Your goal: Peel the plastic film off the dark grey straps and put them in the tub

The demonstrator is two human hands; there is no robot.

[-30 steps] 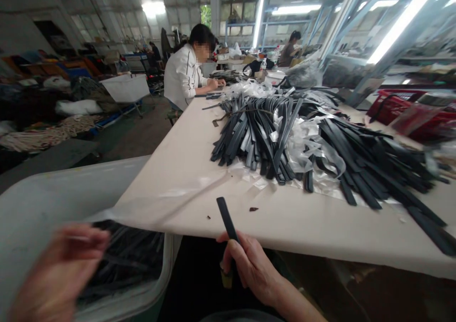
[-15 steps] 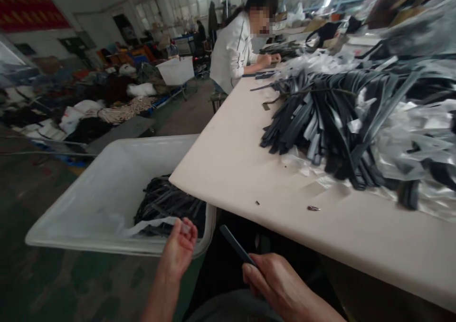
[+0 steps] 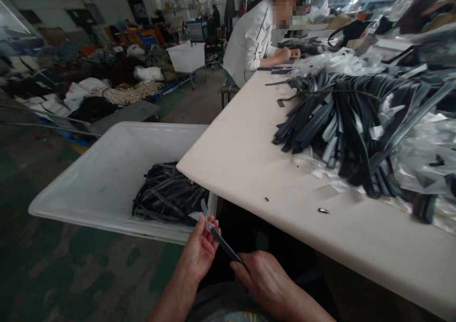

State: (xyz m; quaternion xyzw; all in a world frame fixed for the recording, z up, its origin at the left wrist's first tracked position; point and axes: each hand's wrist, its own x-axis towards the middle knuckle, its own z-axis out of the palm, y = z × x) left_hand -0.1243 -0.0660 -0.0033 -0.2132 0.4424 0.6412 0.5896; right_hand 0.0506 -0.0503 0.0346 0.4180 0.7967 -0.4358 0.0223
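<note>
My right hand (image 3: 261,274) is closed around a dark grey flat strip (image 3: 227,247), which slants up to the left in front of my lap. At the strip's far end, my left hand (image 3: 204,243) pinches a thin whitish plastic sleeve (image 3: 209,225). The strip's tip meets the sleeve there; how far it sits inside is hard to see. Just beyond my left hand, a pile of dark strips (image 3: 167,194) lies in a large white plastic bin (image 3: 81,179).
The pale table (image 3: 228,156) has its rounded corner over the bin. On it lie a heap of dark strips (image 3: 331,118), crumpled clear plastic (image 3: 416,156) and a small metal piece (image 3: 324,211). A co-worker in a white jacket (image 3: 249,37) leans over the far side.
My left hand has moved right with the whitish sleeve, up to the tip of the strip in my right hand. Before, hand and strip were apart. The view has shifted slightly left.
</note>
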